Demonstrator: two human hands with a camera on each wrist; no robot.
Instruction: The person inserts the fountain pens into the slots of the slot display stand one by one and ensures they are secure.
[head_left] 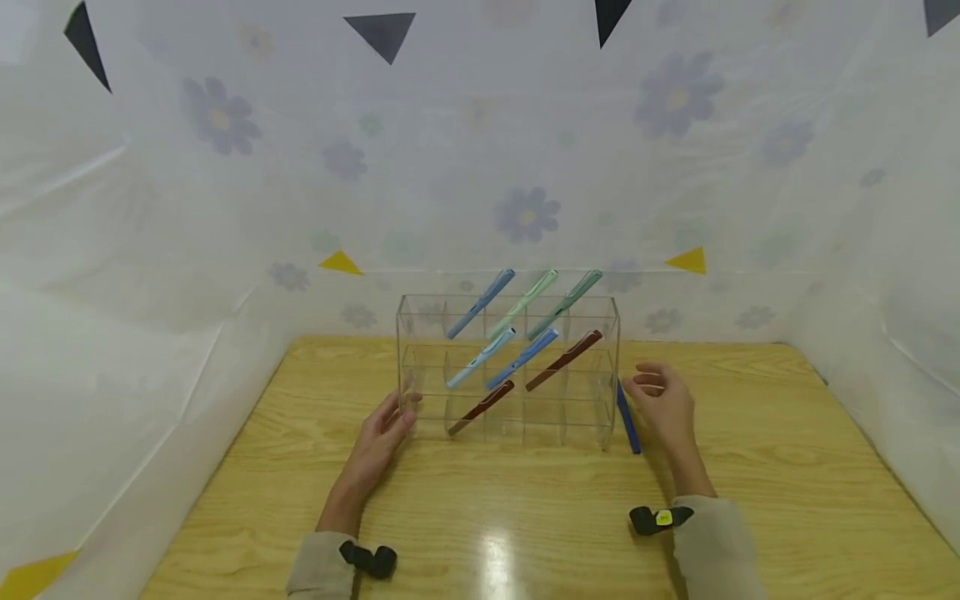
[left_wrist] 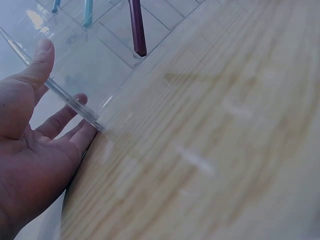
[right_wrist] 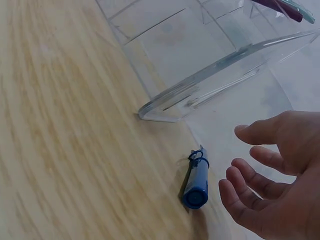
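A clear acrylic pen rack [head_left: 617,358] with several compartments stands on the table. My left hand [head_left: 375,446] holds its left side panel, thumb and fingers on either side of the edge in the left wrist view. My right hand [head_left: 663,408] hovers off the rack's right side, fingers loosely bent and holding nothing. Beneath it a blue pen [right_wrist: 196,182] lies on the table beside the rack. Slanted pens fill some slots: blue-grey [head_left: 482,303], pale green [head_left: 525,302] and dark green [head_left: 567,302] on top; light blue [head_left: 482,358], blue [head_left: 523,358] and dark red [head_left: 564,361] mid-row; another dark red pen [head_left: 480,408] below.
The wood-grain table [head_left: 465,508] spreads out in front of the rack and to both sides. A white flower-patterned sheet [head_left: 450,167] hangs behind the table and along its left and right. Each sleeve carries a small black wrist camera [head_left: 369,560].
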